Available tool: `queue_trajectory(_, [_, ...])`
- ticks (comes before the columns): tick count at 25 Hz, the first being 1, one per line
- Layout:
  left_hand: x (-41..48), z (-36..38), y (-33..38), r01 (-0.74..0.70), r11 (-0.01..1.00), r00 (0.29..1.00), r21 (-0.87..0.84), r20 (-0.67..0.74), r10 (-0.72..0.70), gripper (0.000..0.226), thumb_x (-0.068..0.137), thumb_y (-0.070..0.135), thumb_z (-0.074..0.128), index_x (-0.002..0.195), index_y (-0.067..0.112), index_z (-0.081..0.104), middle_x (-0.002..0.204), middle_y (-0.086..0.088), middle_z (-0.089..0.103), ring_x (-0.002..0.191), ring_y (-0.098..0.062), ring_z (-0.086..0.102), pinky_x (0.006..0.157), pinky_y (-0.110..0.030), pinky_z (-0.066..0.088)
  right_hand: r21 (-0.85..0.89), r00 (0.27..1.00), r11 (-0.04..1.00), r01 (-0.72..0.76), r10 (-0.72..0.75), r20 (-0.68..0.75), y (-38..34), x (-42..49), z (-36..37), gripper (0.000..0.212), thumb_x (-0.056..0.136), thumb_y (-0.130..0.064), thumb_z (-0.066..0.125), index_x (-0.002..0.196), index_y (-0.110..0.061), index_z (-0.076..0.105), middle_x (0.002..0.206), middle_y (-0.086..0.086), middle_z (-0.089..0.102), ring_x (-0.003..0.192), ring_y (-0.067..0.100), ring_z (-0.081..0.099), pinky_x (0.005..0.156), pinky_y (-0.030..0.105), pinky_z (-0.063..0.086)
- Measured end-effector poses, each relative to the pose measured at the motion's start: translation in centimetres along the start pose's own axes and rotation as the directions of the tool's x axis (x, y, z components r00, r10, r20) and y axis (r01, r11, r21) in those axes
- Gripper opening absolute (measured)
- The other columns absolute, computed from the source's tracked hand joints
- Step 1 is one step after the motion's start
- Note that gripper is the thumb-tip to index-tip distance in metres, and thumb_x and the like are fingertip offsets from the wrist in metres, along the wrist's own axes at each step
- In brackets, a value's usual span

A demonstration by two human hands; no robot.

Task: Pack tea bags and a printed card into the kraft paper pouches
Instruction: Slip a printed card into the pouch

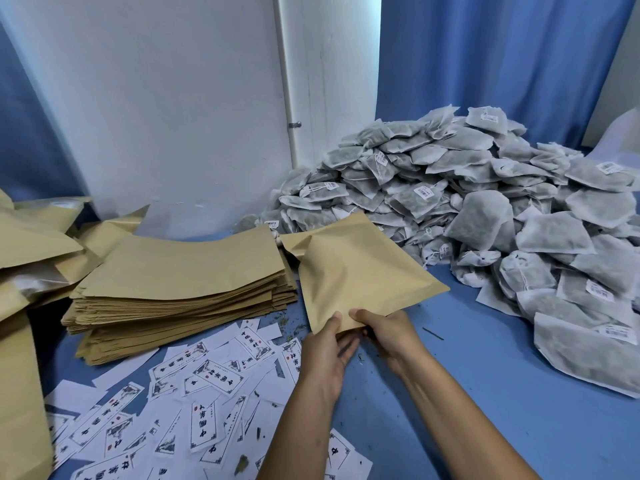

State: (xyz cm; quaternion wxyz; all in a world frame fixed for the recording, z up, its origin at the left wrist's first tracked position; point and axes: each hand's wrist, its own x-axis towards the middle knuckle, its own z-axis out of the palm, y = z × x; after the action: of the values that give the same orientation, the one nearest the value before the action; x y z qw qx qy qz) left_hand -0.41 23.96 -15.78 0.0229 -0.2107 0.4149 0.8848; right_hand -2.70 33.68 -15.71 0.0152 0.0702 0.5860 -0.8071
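Observation:
Both hands hold one kraft paper pouch (360,268) by its near corner, above the blue table. My left hand (325,351) grips that edge from the left with its thumb on top. My right hand (384,332) pinches it from the right, thumb also on top. The pouch tilts up and away from me and looks slightly bulged. A big heap of grey-white tea bags (485,216) fills the right side. Printed cards (194,389) lie scattered at the lower left.
A thick stack of flat kraft pouches (180,271) sits left of centre. More pouches (31,244) pile up at the far left edge. White wall and blue curtains stand behind. Bare blue tabletop (467,375) lies between my arms and the tea bag heap.

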Motion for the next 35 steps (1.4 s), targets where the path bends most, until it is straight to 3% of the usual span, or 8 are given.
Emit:
queue_trajectory(3, [0.1,-1.0,0.0,-0.069,0.983,0.991,0.172,-0.099,0.087,0.016,0.090,0.013,0.064,0.103,0.004,0.063,0.098,-0.012,0.069,0.083,-0.020,0.067,0.068,-0.027,0.053,-0.022,1.000,1.000,-0.014,0.013,-0.010,0.1,0.1,-0.3,0.009,0.079,-0.001,0.070,0.081,-0.007,0.064,0.073,0.004,0.063,0.054,0.013,0.049,0.053,0.024,0.040])
queue_trajectory(9, [-0.3,-0.7,1.4,-0.098,0.966,0.982,0.240,-0.135,0.133,0.003,0.086,0.003,0.066,0.089,0.001,0.066,0.083,-0.010,0.068,0.070,-0.017,0.062,0.060,-0.022,0.048,-0.061,0.995,0.995,-0.074,0.078,0.065,0.5,-0.1,0.0,0.014,0.076,-0.008,0.076,0.083,-0.005,0.064,0.070,0.006,0.060,0.052,0.012,0.046,0.048,0.022,0.040])
queue_trajectory(16, [-0.3,-0.9,1.5,-0.158,0.837,0.949,0.524,-0.154,0.276,0.028,0.096,0.018,0.053,0.072,0.007,0.062,0.055,-0.004,0.060,0.043,-0.010,0.053,0.043,-0.016,0.043,-0.006,0.986,0.994,-0.108,0.108,0.127,0.7,0.1,0.1,0.013,0.079,-0.002,0.071,0.085,-0.003,0.060,0.064,0.005,0.053,0.049,0.011,0.042,0.048,0.021,0.039])
queue_trajectory(18, [-0.2,-0.8,1.7,-0.164,0.850,0.945,0.501,-0.166,0.280,0.028,0.096,0.018,0.054,0.071,0.009,0.061,0.054,-0.004,0.059,0.047,-0.012,0.053,0.047,-0.021,0.043,0.032,0.990,0.996,-0.084,0.080,0.112,0.1,0.4,-0.5,0.012,0.082,-0.004,0.069,0.089,-0.005,0.060,0.065,0.003,0.059,0.049,0.009,0.050,0.046,0.019,0.042])
queue_trajectory(21, [-0.1,-0.6,1.1,-0.155,0.861,0.946,0.485,-0.177,0.270,0.025,0.095,0.019,0.055,0.073,0.010,0.061,0.054,-0.004,0.060,0.045,-0.012,0.051,0.047,-0.023,0.042,-0.013,0.994,0.999,0.040,-0.038,0.100,-0.5,0.8,-1.5,0.018,0.081,-0.003,0.069,0.094,-0.010,0.061,0.084,0.002,0.069,0.069,0.013,0.061,0.053,0.023,0.042])
queue_trajectory(28, [0.5,-1.7,0.5,-0.153,0.891,0.937,0.428,-0.223,0.268,0.022,0.095,0.017,0.055,0.076,0.006,0.059,0.063,-0.012,0.063,0.046,-0.016,0.051,0.046,-0.025,0.044,-0.047,0.999,0.998,0.049,-0.050,-0.019,-1.4,1.8,-3.7,0.021,0.079,-0.007,0.073,0.097,-0.011,0.063,0.097,0.005,0.070,0.081,0.020,0.061,0.061,0.028,0.045])
queue_trajectory(32, [-0.2,-1.5,0.2,-0.112,0.982,0.964,0.153,-0.221,0.145,0.014,0.096,0.009,0.053,0.083,0.005,0.057,0.073,-0.012,0.061,0.061,-0.019,0.059,0.043,-0.021,0.052,-0.089,0.999,0.996,0.025,-0.027,-0.022,-1.4,2.0,-3.8,0.014,0.087,-0.012,0.065,0.099,-0.006,0.062,0.084,0.006,0.066,0.066,0.019,0.055,0.054,0.027,0.044])
queue_trajectory(35, [-0.3,-1.8,-0.3,-0.080,0.997,0.973,0.005,-0.216,0.079,0.011,0.096,0.007,0.052,0.087,0.004,0.057,0.082,-0.014,0.062,0.068,-0.022,0.060,0.049,-0.022,0.055,-0.083,0.989,0.996,-0.009,-0.003,-0.147,-2.1,2.5,-5.2,0.010,0.095,-0.018,0.055,0.094,-0.009,0.058,0.073,0.005,0.058,0.054,0.018,0.049,0.053,0.027,0.046])
